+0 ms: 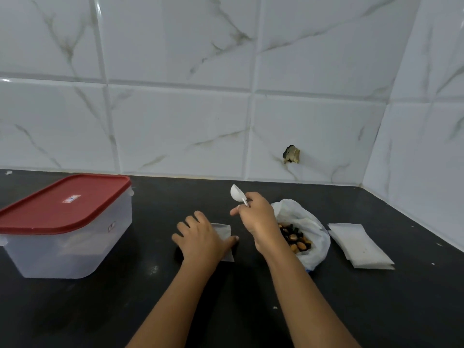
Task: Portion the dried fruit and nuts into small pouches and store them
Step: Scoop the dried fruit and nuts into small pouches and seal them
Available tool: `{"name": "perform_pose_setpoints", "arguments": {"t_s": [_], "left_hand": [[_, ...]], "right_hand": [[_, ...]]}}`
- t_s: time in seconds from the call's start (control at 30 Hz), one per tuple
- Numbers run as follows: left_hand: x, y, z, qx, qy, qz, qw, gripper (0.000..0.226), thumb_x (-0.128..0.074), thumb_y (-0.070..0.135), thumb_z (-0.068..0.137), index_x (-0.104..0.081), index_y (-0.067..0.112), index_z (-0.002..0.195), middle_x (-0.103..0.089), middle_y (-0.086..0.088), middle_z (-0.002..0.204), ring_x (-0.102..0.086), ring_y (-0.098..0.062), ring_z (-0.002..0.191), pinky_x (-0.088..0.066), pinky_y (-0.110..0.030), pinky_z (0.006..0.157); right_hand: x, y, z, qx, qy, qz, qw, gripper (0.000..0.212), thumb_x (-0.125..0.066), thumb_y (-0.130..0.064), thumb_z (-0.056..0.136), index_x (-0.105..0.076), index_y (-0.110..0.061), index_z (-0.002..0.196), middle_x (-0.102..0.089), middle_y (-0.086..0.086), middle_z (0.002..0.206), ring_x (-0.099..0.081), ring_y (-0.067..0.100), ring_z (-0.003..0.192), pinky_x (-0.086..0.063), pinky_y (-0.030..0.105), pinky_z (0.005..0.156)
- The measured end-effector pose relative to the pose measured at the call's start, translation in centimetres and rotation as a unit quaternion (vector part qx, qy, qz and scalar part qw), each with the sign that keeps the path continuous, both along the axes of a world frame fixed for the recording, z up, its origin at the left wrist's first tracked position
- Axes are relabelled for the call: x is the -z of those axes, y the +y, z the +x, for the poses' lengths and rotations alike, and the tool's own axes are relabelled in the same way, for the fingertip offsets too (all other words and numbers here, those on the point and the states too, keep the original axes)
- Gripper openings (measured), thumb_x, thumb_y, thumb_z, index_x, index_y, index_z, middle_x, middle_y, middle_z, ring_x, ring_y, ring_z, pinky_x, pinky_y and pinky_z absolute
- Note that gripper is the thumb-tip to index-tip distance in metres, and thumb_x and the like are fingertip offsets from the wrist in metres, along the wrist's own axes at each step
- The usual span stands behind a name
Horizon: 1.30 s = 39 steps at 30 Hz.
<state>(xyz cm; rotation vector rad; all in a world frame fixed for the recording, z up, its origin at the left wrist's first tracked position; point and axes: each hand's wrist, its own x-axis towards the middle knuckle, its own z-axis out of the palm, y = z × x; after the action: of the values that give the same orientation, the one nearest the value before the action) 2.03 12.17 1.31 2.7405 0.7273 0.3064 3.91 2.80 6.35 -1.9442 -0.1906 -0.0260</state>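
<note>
dried fruit and nuts: a dark and amber mix lying in the open mouth of a plastic bag, lower right of the frame's centre, just right of the right wrist.
plastic bag: white and crumpled, standing on the counter between the right forearm and the stack of pouches.
small pouch: white and flat on the counter just below the frame's centre, mostly covered by the left hand; only its right edge and upper corner show, and what it holds cannot be told.
left hand: palm down on the small pouch, fingers spread and straight, thumb stretched to the right; it presses the pouch and grips nothing.
right hand: raised between the small pouch and the plastic bag, fingers curled, pinching the handle of the spoon.
spoon: white plastic, its bowl pointing up and left above the right hand; what is in the bowl cannot be seen.
stack of pouches: white, flat and overlapping, at the right of the frame, near the plastic bag but apart from it.
container: clear plastic box at the left of the frame, closed by a red lid with a small label, well apart from both hands.
counter: dark, with a few pale specks.
wall: white marble-look tiles across the upper half, with a broken hole in one tile above the plastic bag.
</note>
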Motion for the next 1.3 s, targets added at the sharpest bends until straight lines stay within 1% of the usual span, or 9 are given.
{"name": "perform_pose_setpoints", "arguments": {"t_s": [0.13, 0.3, 0.43, 0.6, 0.73, 0.87, 1.0, 1.17, 1.3], "left_hand": [[-0.1, 1.0, 0.0, 0.084, -0.038, -0.014, 0.996, 0.085, -0.057, 0.061, 0.077, -0.026, 0.010, 0.137, -0.037, -0.009, 0.139, -0.036, -0.029, 0.129, -0.033, -0.041, 0.102], [-1.2, 1.1, -0.2, 0.265, -0.128, -0.109, 0.949, 0.086, -0.067, 0.040, 0.079, -0.015, 0.023, 0.145, -0.029, 0.006, 0.148, -0.030, -0.012, 0.136, -0.020, -0.039, 0.112], [-1.3, 0.9, -0.5, 0.343, -0.163, -0.177, 0.908, 0.089, -0.073, 0.032, 0.075, -0.017, 0.025, 0.144, -0.037, 0.011, 0.140, -0.037, -0.010, 0.132, -0.028, -0.036, 0.113], [-0.9, 0.8, -0.5, 0.358, -0.158, -0.198, 0.899, 0.088, -0.074, 0.023, 0.075, -0.019, 0.029, 0.143, -0.041, 0.015, 0.134, -0.038, -0.007, 0.130, -0.032, -0.024, 0.106], [-0.7, 0.2, -0.5, 0.348, -0.150, -0.206, 0.902, 0.096, -0.079, 0.043, 0.066, -0.023, 0.028, 0.142, -0.038, 0.011, 0.141, -0.037, -0.009, 0.131, -0.033, -0.027, 0.107], [-1.1, -0.5, -0.7, 0.303, -0.174, -0.176, 0.920, 0.079, -0.074, 0.044, 0.072, -0.033, 0.025, 0.137, -0.044, 0.015, 0.124, -0.043, -0.006, 0.119, -0.032, -0.038, 0.110], [-1.1, -0.4, -0.6, 0.312, -0.169, -0.145, 0.924, 0.053, -0.069, 0.037, 0.078, -0.040, 0.032, 0.122, -0.045, 0.022, 0.108, -0.046, -0.002, 0.106, -0.035, -0.040, 0.107], [-1.0, -0.1, -0.9, 0.337, -0.176, -0.168, 0.909, 0.050, -0.062, 0.050, 0.066, -0.054, 0.026, 0.110, -0.063, 0.013, 0.101, -0.060, -0.008, 0.095, -0.047, -0.040, 0.093], [-0.8, -0.2, -0.8, 0.340, -0.173, -0.191, 0.905, 0.039, -0.073, 0.038, 0.076, -0.053, 0.030, 0.108, -0.063, 0.014, 0.099, -0.060, -0.003, 0.090, -0.052, -0.025, 0.082]], "right_hand": [[0.0, -0.9, -0.4, -0.027, -0.013, -0.025, 0.999, 0.029, -0.044, -0.005, 0.091, -0.053, -0.015, 0.116, -0.070, 0.005, 0.099, -0.051, 0.005, 0.075, -0.035, 0.017, 0.052], [0.3, -3.5, -0.4, 0.002, -0.156, -0.121, 0.980, 0.032, -0.060, -0.012, 0.087, -0.056, -0.013, 0.118, -0.060, 0.003, 0.108, -0.055, 0.015, 0.096, -0.036, 0.016, 0.070], [0.5, -4.8, -0.4, -0.038, -0.086, -0.039, 0.995, 0.029, -0.072, -0.015, 0.078, -0.060, -0.016, 0.105, -0.062, -0.003, 0.093, -0.057, 0.010, 0.085, -0.045, 0.014, 0.069], [1.0, -4.4, -0.4, -0.048, -0.083, -0.086, 0.992, 0.025, -0.063, -0.014, 0.084, -0.059, -0.016, 0.109, -0.060, -0.001, 0.088, -0.056, 0.011, 0.077, -0.041, 0.014, 0.058], [1.0, -4.2, -0.6, -0.053, -0.014, 0.027, 0.998, 0.026, -0.057, -0.008, 0.086, -0.057, -0.017, 0.110, -0.065, 0.003, 0.102, -0.063, 0.018, 0.090, -0.056, 0.037, 0.071], [0.2, -4.2, -1.0, -0.087, 0.060, 0.132, 0.986, 0.027, -0.054, -0.006, 0.090, -0.055, -0.014, 0.116, -0.059, 0.002, 0.093, -0.051, 0.002, 0.054, -0.039, 0.014, 0.036], [0.1, -4.2, -0.8, -0.076, 0.034, 0.052, 0.995, 0.023, -0.054, -0.020, 0.092, -0.052, -0.019, 0.114, -0.060, -0.002, 0.097, -0.052, 0.003, 0.069, -0.046, 0.015, 0.048], [-0.4, -4.4, -1.2, -0.111, 0.102, 0.128, 0.980, 0.027, -0.057, -0.022, 0.091, -0.053, -0.014, 0.117, -0.064, -0.003, 0.075, -0.042, 0.005, 0.051, -0.037, 0.017, 0.045], [-1.2, -5.7, -1.0, -0.073, 0.040, 0.019, 0.996, 0.027, -0.052, -0.029, 0.093, -0.049, -0.016, 0.117, -0.067, -0.003, 0.087, -0.056, 0.008, 0.082, -0.044, 0.025, 0.073]]}}
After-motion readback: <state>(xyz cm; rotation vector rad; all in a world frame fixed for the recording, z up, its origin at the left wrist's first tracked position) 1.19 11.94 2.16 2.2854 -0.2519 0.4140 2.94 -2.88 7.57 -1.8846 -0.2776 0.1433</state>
